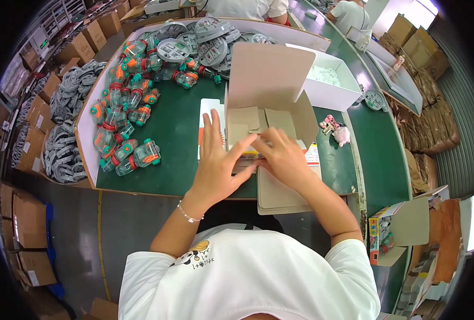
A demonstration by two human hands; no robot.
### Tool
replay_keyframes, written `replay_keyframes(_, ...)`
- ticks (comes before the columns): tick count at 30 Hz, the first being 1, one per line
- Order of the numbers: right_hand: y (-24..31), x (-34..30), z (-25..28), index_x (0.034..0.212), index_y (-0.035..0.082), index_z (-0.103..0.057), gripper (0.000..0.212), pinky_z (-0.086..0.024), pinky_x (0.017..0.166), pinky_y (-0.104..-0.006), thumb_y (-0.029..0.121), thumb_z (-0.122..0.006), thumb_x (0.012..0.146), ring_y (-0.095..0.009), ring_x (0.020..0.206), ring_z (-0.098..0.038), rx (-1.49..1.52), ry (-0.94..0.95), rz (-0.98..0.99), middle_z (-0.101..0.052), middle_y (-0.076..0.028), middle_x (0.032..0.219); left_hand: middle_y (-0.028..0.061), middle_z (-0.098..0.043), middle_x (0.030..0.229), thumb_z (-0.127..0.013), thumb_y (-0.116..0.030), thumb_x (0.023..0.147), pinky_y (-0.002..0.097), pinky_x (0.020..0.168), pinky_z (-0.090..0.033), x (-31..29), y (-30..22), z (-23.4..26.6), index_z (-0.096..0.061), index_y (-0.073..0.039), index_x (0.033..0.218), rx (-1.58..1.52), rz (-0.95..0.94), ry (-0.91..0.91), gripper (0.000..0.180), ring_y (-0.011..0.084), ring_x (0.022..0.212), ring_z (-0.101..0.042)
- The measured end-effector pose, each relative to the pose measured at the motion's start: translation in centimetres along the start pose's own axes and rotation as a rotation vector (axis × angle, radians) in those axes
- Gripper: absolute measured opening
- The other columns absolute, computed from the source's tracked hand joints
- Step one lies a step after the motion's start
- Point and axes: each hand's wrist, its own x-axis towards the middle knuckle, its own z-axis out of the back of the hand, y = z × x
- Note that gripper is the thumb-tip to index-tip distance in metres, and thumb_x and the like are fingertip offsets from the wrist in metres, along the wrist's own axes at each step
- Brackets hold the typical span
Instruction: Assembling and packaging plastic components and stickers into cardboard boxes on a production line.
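Note:
In front of me stands a cardboard box (269,69) with its tall back lid raised and its brown inside showing. Colourful print shows at its front edge, and a flat flap (280,194) hangs toward me. My left hand (218,160) is at the box's front left, fingers stretched apart, with the thumb and forefinger reaching to the front edge. My right hand (282,157) bends its fingers over that front edge, the fingertips close to my left forefinger. What lies under the right fingers is partly hidden.
Clear bottles with green and orange caps (125,106) crowd the table's left. Grey round trays (210,40) pile up behind. A white box (333,80) holds small white pieces. A small pink plush toy (342,136) lies right. Another printed box (383,234) stands lower right.

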Motion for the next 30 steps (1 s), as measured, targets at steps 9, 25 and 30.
replay_keyframes(9, 0.7, -1.3, 0.6, 0.096, 0.009, -0.063, 0.018, -0.049, 0.072, -0.0400, 0.012, -0.072, 0.081, -0.028, 0.083, -0.061, 0.099, 0.015, -0.032, -0.057, -0.007, 0.086, 0.0407, -0.033, 0.147, -0.076, -0.021, 0.084, 0.0517, 0.105, -0.039, -2.2, 0.6, -3.9, -0.063, -0.002, 0.090, 0.002, 0.175, 0.055, 0.023, 0.0550, 0.134, -0.039)
replay_keyframes(25, 1.0, -1.7, 2.5, 0.097, 0.004, -0.065, 0.020, -0.050, 0.074, -0.0385, 0.005, -0.074, 0.079, -0.031, 0.088, -0.062, 0.303, -0.198, -0.177, -0.063, -0.011, 0.093, 0.0364, -0.034, 0.150, -0.079, -0.032, 0.082, 0.0518, 0.110, -0.034, -0.6, 0.1, 0.0, -0.062, -0.004, 0.115, -0.036, 0.080, 0.078, 0.046, 0.0464, 0.139, -0.038)
replay_keyframes(30, -3.5, 0.9, 7.9, 0.095, 0.004, -0.069, 0.016, -0.050, 0.080, -0.0383, 0.008, -0.075, 0.081, -0.029, 0.092, -0.062, 0.101, -0.650, -0.280, -0.066, -0.012, 0.103, 0.0216, -0.048, 0.146, -0.074, -0.024, 0.087, 0.0442, 0.111, -0.035, 2.9, 3.0, 5.7, -0.059, -0.003, 0.123, -0.095, 0.096, -0.181, 0.044, 0.0351, 0.135, -0.046)
